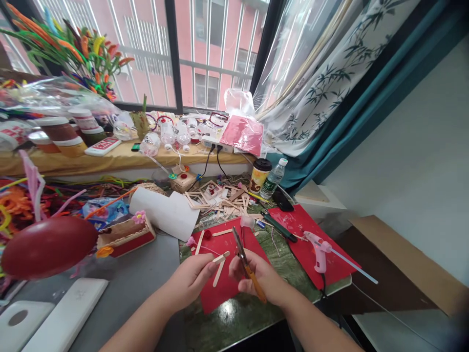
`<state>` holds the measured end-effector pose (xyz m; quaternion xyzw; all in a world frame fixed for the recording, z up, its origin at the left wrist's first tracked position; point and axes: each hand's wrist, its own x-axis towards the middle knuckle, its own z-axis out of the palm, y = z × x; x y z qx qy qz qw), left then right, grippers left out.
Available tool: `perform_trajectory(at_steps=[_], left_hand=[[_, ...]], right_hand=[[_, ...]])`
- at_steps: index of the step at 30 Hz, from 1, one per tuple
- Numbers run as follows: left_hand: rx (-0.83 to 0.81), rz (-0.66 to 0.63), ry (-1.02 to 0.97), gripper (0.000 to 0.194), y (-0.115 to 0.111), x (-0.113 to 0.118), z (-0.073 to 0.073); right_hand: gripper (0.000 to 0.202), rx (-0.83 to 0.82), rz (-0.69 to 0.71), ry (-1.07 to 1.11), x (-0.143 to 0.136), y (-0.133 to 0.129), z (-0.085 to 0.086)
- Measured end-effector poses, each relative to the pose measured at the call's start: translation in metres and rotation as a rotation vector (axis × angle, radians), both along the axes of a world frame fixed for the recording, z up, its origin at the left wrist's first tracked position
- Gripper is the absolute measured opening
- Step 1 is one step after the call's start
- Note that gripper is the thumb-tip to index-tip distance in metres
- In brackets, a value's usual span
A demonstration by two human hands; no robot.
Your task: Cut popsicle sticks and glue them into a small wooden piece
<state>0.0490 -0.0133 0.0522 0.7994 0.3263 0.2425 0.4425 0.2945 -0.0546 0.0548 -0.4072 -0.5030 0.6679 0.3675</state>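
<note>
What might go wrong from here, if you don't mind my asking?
The orange-handled tool in the right hand is close to the left hand and its wooden stick, so a slip might nip a finger. The glue gun lies near the edge of the table, its glue stick overhanging; a tug on its cord could drag it off.

A pale wooden stick [221,257] slants near a leaning orange-handled tool [250,273].
</note>
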Motion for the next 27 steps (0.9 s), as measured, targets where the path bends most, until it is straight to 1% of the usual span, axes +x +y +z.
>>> perform_trajectory(at_steps=[3,5,7,9,12,14,16,18,21,23,24,25,27], left_hand=[[0.103,0.029,-0.037,0.038,-0.002,-0.002,-0.003],[0.192,0.032,-0.048,0.034,-0.003,-0.003,-0.006],[0.281,0.038,-0.059,0.030,-0.003,-0.004,-0.007],[0.370,0.053,-0.054,0.026,-0.002,-0.006,-0.008],[0.521,0.083,0.015,0.023,-0.001,-0.009,-0.007],[0.629,0.092,0.080,0.022,0.000,-0.010,-0.004],[0.705,0.093,0.126,0.021,0.000,-0.010,-0.002],[0.728,0.099,0.146,0.021,0.000,-0.009,-0.001],[0.666,0.107,0.135,0.024,0.000,-0.009,-0.003],[0.551,0.122,0.100,0.028,0.000,-0.009,-0.004],[0.461,0.137,0.071,0.030,0.000,-0.008,-0.005],[0.345,0.155,0.031,0.033,0.001,-0.006,-0.005],[0.059,0.181,-0.078,0.039,0.001,-0.002,-0.006]], right_hand=[[0.051,-0.070,0.071,-0.023,0.004,-0.010,0.005],[0.048,-0.159,0.077,-0.021,0.006,-0.014,0.006],[0.050,-0.176,0.063,-0.060,0.008,-0.014,0.005],[0.059,-0.108,0.038,-0.142,0.011,-0.013,0.004],[0.072,0.040,0.015,-0.245,0.014,-0.011,0.002],[0.071,0.132,0.002,-0.277,0.016,-0.009,-0.001],[0.064,0.223,-0.022,-0.268,0.015,-0.005,-0.008],[0.058,0.235,-0.037,-0.212,0.010,-0.002,-0.019],[0.049,0.080,-0.115,-0.100,-0.001,0.003,-0.040],[0.044,0.014,-0.185,-0.061,-0.007,0.003,-0.050],[0.045,0.014,-0.196,-0.056,-0.008,0.002,-0.051],[0.048,0.035,-0.174,-0.062,-0.007,0.000,-0.051],[0.059,0.112,-0.066,-0.088,-0.003,-0.005,-0.043]])
